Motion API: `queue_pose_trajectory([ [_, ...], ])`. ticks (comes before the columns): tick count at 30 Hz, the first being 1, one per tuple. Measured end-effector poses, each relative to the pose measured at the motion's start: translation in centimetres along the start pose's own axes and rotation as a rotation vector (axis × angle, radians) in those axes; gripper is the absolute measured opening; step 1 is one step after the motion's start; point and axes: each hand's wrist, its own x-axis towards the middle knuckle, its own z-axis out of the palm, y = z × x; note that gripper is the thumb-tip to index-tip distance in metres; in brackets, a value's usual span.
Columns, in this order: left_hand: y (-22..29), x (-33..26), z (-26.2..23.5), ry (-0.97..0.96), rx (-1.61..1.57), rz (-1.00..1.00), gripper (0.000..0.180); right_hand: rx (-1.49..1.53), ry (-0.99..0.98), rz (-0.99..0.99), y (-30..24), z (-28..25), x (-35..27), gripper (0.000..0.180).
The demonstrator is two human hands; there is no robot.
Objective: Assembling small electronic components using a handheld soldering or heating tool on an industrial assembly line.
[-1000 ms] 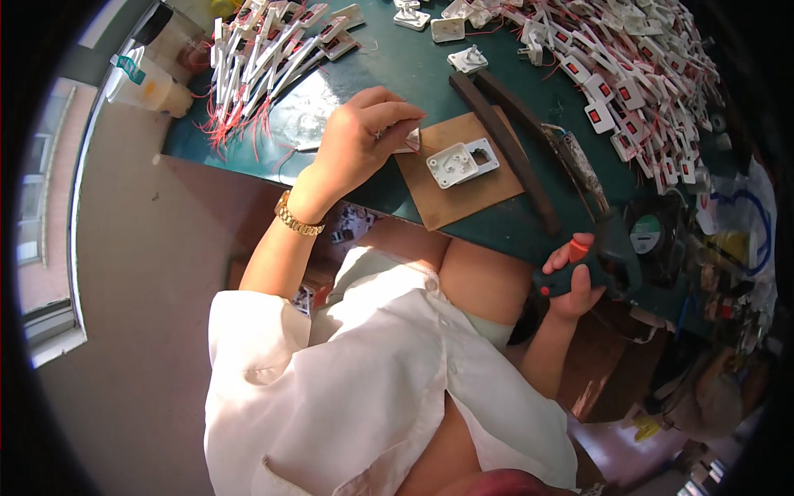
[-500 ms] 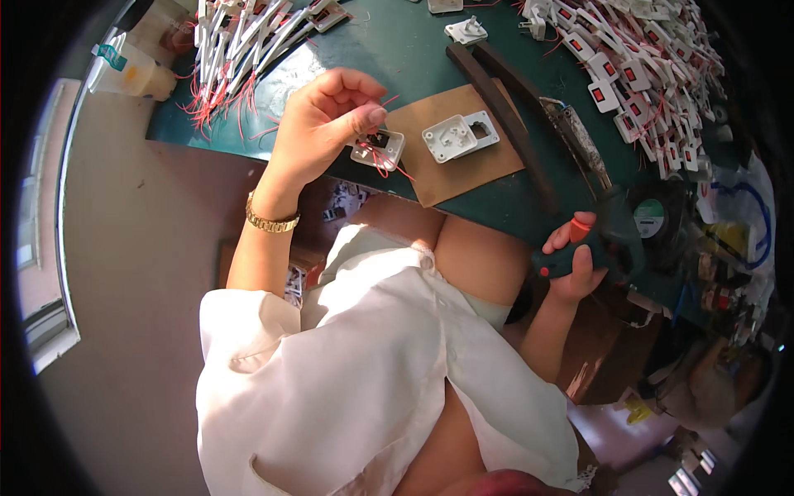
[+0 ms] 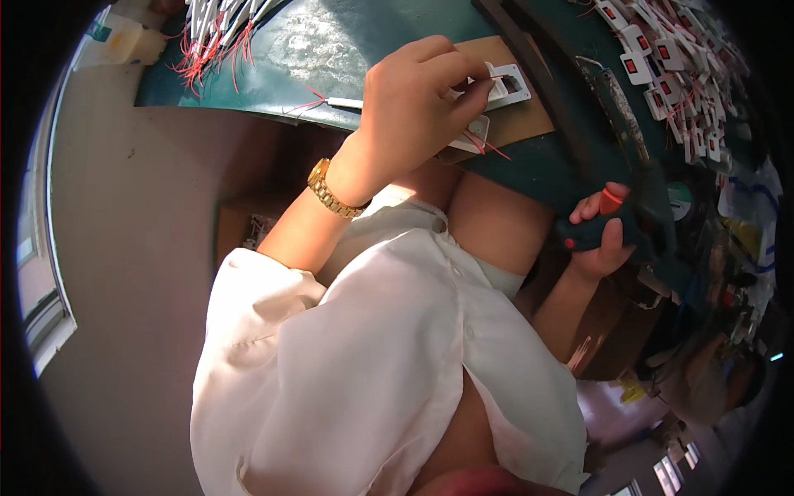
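Shifted rightward, the left hand (image 3: 423,103) pinches, its object unclear, beside the white plastic housing (image 3: 511,91) on brown board (image 3: 538,120); the right hand (image 3: 602,248) wraps a pistol-grip soldering tool (image 3: 584,236), presumably keeping its orange trigger (image 3: 612,199) reachable.

Got window (image 3: 35,248) at 9 o'clock, pale frame (image 3: 56,343), bent by lens. Same direction, closer in, seeing beige wall (image 3: 136,215) with small dark mark (image 3: 131,153) toward 10. At 10, logging translucent container (image 3: 136,43), yellowish, teal patch (image 3: 100,33) on its 9 o'clock end. Again at 9, nearer middle, noting brown box (image 3: 230,236), mostly shadowed. At 3, near rim, spotting clear plastic bag (image 3: 738,202), blue strand (image 3: 749,188) by it. At 4, tagging brown panel (image 3: 616,339) with sunlit streaks, then, farther out, yellow item (image 3: 633,390), kind unclear. Between 4 and 5, marking bright pale strips (image 3: 667,477), blurred
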Motion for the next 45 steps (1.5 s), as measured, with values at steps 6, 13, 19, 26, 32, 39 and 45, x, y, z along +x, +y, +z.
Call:
queue_pose_trajectory([
  [6,0.2,0.1,0.2,-0.113,0.041,-0.254,0.009,0.029,0.034,-0.004,-0.1,0.2,-0.3,0.05],
  [13,0.1,0.6,0.8,-0.064,0.074,-0.228,0.006,0.102,0.045,-0.008,-0.3,-0.2,-0.7,0.054],
  [19,0.4,0.6,0.6,-0.104,0.082,-0.214,0.008,0.114,0.056,-0.004,-2.7,1.3,-1.6,0.053],
  [26,0.5,0.3,0.6,-0.113,-0.021,-0.224,0.007,-0.089,0.046,0.113,-6.0,3.3,-2.4,0.057],
  [32,0.3,0.3,0.4,-0.208,0.058,-0.28,0.011,-0.136,0.03,0.257,-6.6,4.0,-2.6,0.059],
  [39,0.2,-0.1,0.7,-0.197,0.074,-0.323,0.012,-0.33,-0.091,0.323,-8.0,4.8,-1.9,0.048],
  [45,0.2,-0.1,0.8,-0.181,0.054,-0.333,0.011,-0.365,-0.112,0.347,-8.4,4.7,-1.5,0.031],
])
